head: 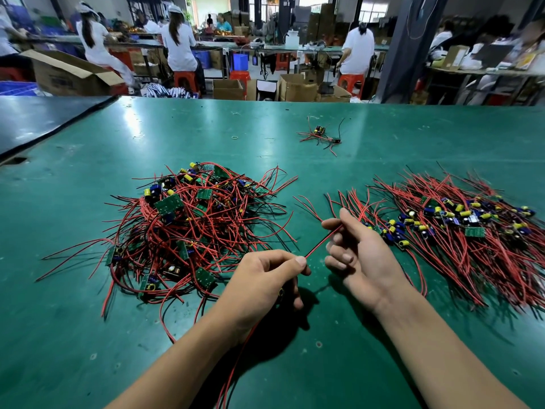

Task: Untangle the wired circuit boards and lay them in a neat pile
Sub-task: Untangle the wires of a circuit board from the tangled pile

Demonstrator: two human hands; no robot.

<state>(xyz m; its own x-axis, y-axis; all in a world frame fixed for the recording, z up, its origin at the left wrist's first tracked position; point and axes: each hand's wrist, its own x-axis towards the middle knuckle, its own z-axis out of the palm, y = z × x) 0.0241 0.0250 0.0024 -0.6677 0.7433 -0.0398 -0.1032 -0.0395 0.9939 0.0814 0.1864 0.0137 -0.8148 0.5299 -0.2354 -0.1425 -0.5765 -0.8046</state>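
A tangled heap of small green circuit boards with red and black wires (188, 225) lies on the green table to the left. An ordered pile of the same boards (460, 228), wires fanned out, lies to the right. Between them my left hand (265, 281) grips one board, mostly hidden under its curled fingers, and pinches its red wire (320, 245) near the thumb. My right hand (356, 249) pinches the same wire farther along, between thumb and forefinger, so it runs taut between both hands. More red wires trail down below my left wrist.
Two stray wired boards (321, 136) lie farther back on the green table (206, 128), with a small rubber band (235, 137) to their left. A dark table edge (44, 125) borders the left. Beyond the far edge, seated people work among cardboard boxes and red stools.
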